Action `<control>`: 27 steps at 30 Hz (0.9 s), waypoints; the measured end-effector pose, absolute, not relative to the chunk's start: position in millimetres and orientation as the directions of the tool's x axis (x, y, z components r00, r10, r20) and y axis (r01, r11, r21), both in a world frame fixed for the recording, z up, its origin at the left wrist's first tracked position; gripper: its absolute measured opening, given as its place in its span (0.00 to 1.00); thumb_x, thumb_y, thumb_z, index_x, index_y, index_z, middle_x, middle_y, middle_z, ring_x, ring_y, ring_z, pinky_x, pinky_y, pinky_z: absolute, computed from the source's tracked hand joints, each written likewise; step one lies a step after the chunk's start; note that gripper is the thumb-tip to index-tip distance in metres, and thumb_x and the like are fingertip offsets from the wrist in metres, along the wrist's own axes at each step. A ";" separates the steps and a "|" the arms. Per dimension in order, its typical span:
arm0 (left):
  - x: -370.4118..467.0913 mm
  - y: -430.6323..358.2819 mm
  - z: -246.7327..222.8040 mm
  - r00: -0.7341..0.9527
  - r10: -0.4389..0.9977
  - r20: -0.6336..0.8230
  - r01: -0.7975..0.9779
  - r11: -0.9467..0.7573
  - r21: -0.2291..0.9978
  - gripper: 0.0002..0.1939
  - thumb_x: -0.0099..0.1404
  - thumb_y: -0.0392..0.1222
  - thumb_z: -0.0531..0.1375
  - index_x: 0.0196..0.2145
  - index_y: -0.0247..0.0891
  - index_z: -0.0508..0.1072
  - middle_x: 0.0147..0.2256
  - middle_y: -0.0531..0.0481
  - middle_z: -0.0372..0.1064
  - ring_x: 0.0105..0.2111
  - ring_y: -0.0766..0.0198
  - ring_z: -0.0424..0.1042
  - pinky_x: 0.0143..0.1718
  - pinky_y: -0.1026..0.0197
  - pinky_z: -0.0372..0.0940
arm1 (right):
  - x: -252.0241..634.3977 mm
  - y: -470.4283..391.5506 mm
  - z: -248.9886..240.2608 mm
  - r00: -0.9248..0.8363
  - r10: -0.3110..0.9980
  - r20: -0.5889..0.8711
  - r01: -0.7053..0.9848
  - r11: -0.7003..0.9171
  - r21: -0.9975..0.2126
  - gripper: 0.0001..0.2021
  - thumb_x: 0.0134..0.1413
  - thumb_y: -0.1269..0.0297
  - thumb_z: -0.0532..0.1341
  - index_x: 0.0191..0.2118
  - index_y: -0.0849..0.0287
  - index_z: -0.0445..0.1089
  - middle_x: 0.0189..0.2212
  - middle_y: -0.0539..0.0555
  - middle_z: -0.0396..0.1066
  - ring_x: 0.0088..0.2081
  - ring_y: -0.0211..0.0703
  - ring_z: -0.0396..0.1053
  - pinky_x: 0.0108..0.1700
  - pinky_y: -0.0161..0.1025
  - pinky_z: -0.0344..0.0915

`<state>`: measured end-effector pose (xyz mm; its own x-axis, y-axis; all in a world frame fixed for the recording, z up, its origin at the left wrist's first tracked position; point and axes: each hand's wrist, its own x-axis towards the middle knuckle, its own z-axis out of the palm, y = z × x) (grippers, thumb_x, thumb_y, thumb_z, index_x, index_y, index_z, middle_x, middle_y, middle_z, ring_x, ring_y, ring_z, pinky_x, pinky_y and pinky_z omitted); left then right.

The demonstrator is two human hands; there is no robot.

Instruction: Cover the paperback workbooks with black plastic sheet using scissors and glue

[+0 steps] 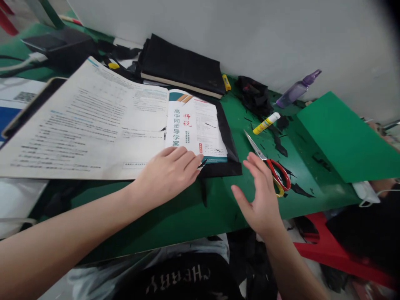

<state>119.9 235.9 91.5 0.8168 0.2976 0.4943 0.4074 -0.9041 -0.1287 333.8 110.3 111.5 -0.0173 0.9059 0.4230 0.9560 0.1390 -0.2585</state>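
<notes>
My left hand (pixel 171 171) lies over the lower edge of an open book (pixel 103 129), its fingers curled and pressed together. A small black scrap (pixel 203 162) shows at its fingertips and seems pinched there. The book's right side has a white printed cover flap (pixel 193 125) over a black sheet (pixel 229 141) that sticks out past the edge. To the right, my right hand (pixel 259 196) hovers above the green table, fingers apart and holding nothing. Right beside it lie scissors (pixel 281 177) with red and yellow handles, blades pointing away. A yellow glue stick (pixel 266 123) rests beyond them.
Black scraps (pixel 279 143) litter the green table (pixel 215 212). At the back, against the wall, are a black-covered book (pixel 184 62) and a purple bottle (pixel 295 93). A green board (pixel 346 137) stands at right. A red stool (pixel 331 254) is below.
</notes>
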 end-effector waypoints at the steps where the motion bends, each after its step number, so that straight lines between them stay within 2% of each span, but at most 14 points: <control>1: 120.1 237.8 91.3 0.817 0.320 0.480 0.420 -0.901 -0.113 0.14 0.70 0.41 0.53 0.47 0.30 0.71 0.36 0.44 0.73 0.36 0.56 0.72 0.35 0.55 0.68 | 334.2 116.3 119.5 -0.032 0.886 0.463 0.956 0.163 -0.244 0.25 0.60 0.61 0.56 0.62 0.56 0.52 0.63 0.63 0.54 0.64 0.56 0.53 0.62 0.62 0.56; 5: 122.1 241.3 86.0 0.847 0.341 0.409 0.390 -0.920 -0.042 0.15 0.71 0.42 0.53 0.50 0.32 0.70 0.43 0.42 0.72 0.46 0.54 0.71 0.45 0.52 0.67 | 342.4 149.8 150.1 -0.063 0.742 0.667 0.958 0.233 -0.169 0.25 0.60 0.62 0.55 0.62 0.55 0.52 0.63 0.62 0.51 0.64 0.60 0.53 0.59 0.62 0.61; 7: 122.7 242.0 82.4 0.849 0.345 0.400 0.377 -0.926 -0.002 0.13 0.71 0.41 0.53 0.47 0.35 0.72 0.45 0.44 0.72 0.47 0.55 0.70 0.48 0.52 0.66 | 348.1 170.7 155.9 -0.095 0.677 0.730 0.953 0.274 -0.130 0.23 0.60 0.60 0.53 0.61 0.54 0.53 0.62 0.62 0.52 0.63 0.61 0.54 0.56 0.61 0.64; 11: 121.8 245.7 77.6 0.826 0.321 0.464 0.333 -0.941 0.058 0.10 0.70 0.39 0.54 0.38 0.37 0.75 0.42 0.48 0.74 0.46 0.59 0.71 0.50 0.54 0.65 | 356.2 209.6 137.7 -0.110 0.665 0.738 0.962 0.259 -0.091 0.22 0.61 0.59 0.49 0.60 0.55 0.52 0.59 0.63 0.55 0.60 0.57 0.59 0.53 0.60 0.67; 14: 121.5 248.6 76.3 0.814 0.304 0.496 0.297 -0.950 0.094 0.11 0.70 0.38 0.54 0.34 0.37 0.75 0.39 0.51 0.75 0.44 0.61 0.71 0.49 0.55 0.65 | 360.0 226.8 111.8 -0.252 0.716 0.651 0.923 0.380 -0.060 0.22 0.59 0.62 0.50 0.59 0.56 0.53 0.56 0.62 0.60 0.58 0.54 0.61 0.56 0.57 0.65; 17: 123.0 248.4 76.3 0.839 0.289 0.462 0.276 -0.956 0.098 0.10 0.70 0.35 0.53 0.34 0.36 0.74 0.39 0.49 0.74 0.45 0.62 0.71 0.50 0.55 0.65 | 365.5 233.1 96.0 -0.189 0.796 0.574 0.899 0.376 -0.226 0.21 0.58 0.64 0.51 0.58 0.55 0.55 0.55 0.60 0.61 0.51 0.49 0.67 0.54 0.53 0.67; 20: 125.8 245.9 77.0 0.860 0.272 0.432 0.288 -0.957 0.029 0.09 0.69 0.32 0.52 0.37 0.33 0.73 0.40 0.46 0.73 0.45 0.60 0.70 0.53 0.53 0.63 | 371.5 234.2 95.8 -0.039 0.812 0.582 0.855 0.329 -0.401 0.19 0.59 0.64 0.52 0.56 0.55 0.57 0.54 0.60 0.61 0.44 0.45 0.70 0.49 0.50 0.69; 23: 126.9 243.5 78.6 0.856 0.290 0.427 0.310 -0.950 0.024 0.10 0.70 0.32 0.50 0.38 0.33 0.71 0.41 0.45 0.72 0.44 0.59 0.69 0.53 0.52 0.63 | 374.2 233.5 102.2 0.029 0.806 0.591 0.832 0.308 -0.461 0.17 0.59 0.64 0.53 0.54 0.55 0.58 0.52 0.59 0.62 0.42 0.43 0.70 0.49 0.49 0.69; 27: 123.7 240.2 83.7 0.841 0.268 0.470 0.245 -0.963 0.111 0.09 0.71 0.32 0.50 0.37 0.34 0.69 0.41 0.47 0.71 0.43 0.61 0.67 0.57 0.50 0.58 | 374.6 231.4 107.8 0.045 0.802 0.596 0.827 0.305 -0.473 0.17 0.59 0.65 0.53 0.54 0.55 0.57 0.52 0.59 0.62 0.41 0.41 0.71 0.49 0.47 0.69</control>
